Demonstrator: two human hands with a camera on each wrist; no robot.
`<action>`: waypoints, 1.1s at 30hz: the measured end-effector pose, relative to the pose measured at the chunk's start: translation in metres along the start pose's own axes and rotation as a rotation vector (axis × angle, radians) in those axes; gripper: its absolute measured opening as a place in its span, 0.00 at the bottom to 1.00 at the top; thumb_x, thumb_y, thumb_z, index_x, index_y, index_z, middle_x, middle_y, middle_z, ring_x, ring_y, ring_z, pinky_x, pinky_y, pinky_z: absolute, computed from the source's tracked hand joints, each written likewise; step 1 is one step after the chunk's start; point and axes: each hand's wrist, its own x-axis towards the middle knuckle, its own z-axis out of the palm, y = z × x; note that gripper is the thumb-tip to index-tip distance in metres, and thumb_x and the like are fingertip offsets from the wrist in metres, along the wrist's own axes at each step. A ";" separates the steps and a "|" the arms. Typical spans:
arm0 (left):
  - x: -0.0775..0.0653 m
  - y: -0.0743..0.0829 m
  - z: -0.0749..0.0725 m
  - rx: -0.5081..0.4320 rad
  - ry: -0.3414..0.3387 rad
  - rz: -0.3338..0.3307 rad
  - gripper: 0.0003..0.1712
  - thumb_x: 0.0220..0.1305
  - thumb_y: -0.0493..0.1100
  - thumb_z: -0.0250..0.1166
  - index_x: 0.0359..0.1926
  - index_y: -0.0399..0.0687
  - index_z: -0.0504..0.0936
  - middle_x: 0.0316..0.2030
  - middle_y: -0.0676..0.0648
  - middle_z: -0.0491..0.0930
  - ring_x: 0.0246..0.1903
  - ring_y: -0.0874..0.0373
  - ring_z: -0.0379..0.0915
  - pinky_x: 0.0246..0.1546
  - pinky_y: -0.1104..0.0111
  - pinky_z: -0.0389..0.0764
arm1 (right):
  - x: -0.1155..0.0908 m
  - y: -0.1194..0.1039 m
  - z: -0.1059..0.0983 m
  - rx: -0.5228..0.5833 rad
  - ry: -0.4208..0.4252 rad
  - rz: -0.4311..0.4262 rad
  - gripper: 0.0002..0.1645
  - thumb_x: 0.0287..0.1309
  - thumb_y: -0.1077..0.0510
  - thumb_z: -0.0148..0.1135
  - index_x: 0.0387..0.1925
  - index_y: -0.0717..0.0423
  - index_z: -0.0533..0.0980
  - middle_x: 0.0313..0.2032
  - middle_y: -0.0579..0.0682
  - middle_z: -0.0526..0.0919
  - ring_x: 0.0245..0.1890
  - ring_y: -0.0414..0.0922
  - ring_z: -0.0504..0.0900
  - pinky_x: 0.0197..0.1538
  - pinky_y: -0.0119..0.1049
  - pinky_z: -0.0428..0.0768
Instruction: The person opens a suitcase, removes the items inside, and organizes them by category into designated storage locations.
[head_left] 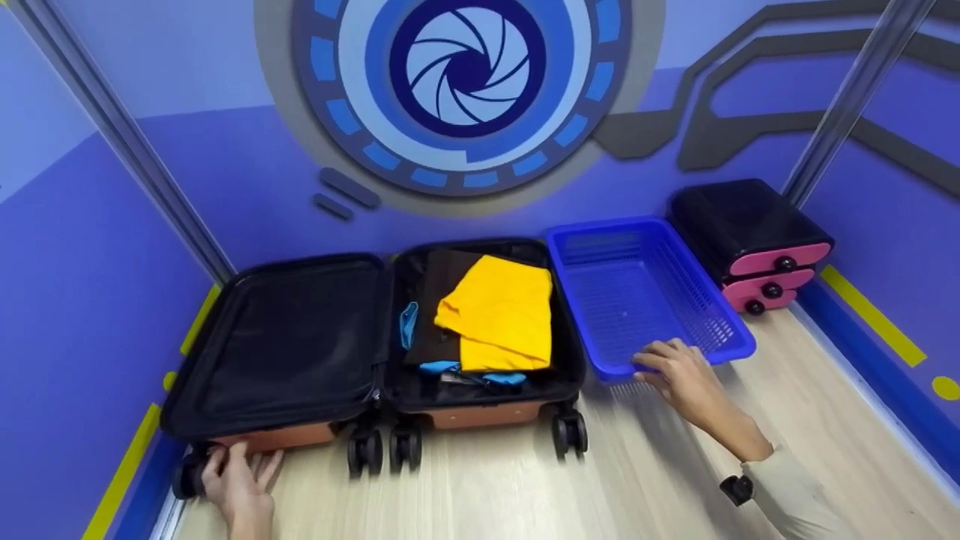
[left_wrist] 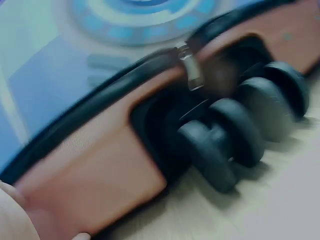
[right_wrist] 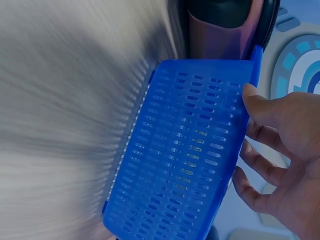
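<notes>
An open suitcase [head_left: 480, 417] with a salmon-coloured shell and black lining lies flat. Its right half holds a folded yellow garment [head_left: 506, 319], a dark brown garment [head_left: 439, 300] and bits of blue cloth [head_left: 441, 367]. My left hand [head_left: 244, 491], fingers spread, touches the outer side of the suitcase's left half beside a corner wheel [head_left: 187, 474]. Only a little of that hand enters the left wrist view. To the right, my right hand [head_left: 679, 382] grips the near rim of a blue plastic basket [head_left: 604, 352], thumb outside, fingers over the edge; no contents show inside.
A black box with pink drawer fronts [head_left: 780, 261] stands behind and right of the basket. Purple printed walls [head_left: 225, 180] enclose the back and both sides. Black wheels [head_left: 405, 448] stick out from the suitcase's near side over the pale wooden floor [head_left: 487, 495].
</notes>
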 end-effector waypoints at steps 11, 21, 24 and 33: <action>-0.017 0.009 0.013 0.252 0.125 0.342 0.29 0.72 0.37 0.62 0.68 0.53 0.61 0.51 0.60 0.61 0.47 0.70 0.64 0.48 0.80 0.75 | 0.003 0.002 0.000 0.011 -0.002 0.006 0.15 0.48 0.62 0.82 0.41 0.57 0.88 0.38 0.50 0.87 0.37 0.51 0.80 0.37 0.46 0.74; -0.029 0.000 0.028 0.466 0.221 0.763 0.24 0.72 0.39 0.60 0.66 0.47 0.70 0.62 0.54 0.60 0.67 0.52 0.62 0.70 0.64 0.66 | 0.005 0.003 -0.008 0.002 -0.026 -0.007 0.14 0.49 0.61 0.81 0.40 0.57 0.89 0.38 0.50 0.87 0.36 0.51 0.80 0.35 0.46 0.75; -0.039 0.000 0.035 0.463 0.168 0.822 0.21 0.71 0.36 0.60 0.63 0.41 0.74 0.56 0.60 0.62 0.63 0.54 0.66 0.66 0.68 0.69 | 0.004 0.004 -0.009 0.003 -0.039 -0.006 0.15 0.48 0.60 0.82 0.40 0.56 0.89 0.38 0.50 0.87 0.36 0.51 0.80 0.36 0.47 0.76; -0.054 0.008 0.070 0.686 -0.265 0.906 0.24 0.73 0.33 0.62 0.68 0.34 0.72 0.64 0.39 0.75 0.61 0.51 0.73 0.58 0.76 0.74 | 0.011 0.003 -0.016 0.057 -0.160 0.038 0.13 0.53 0.58 0.80 0.41 0.53 0.89 0.37 0.47 0.85 0.36 0.49 0.79 0.37 0.46 0.77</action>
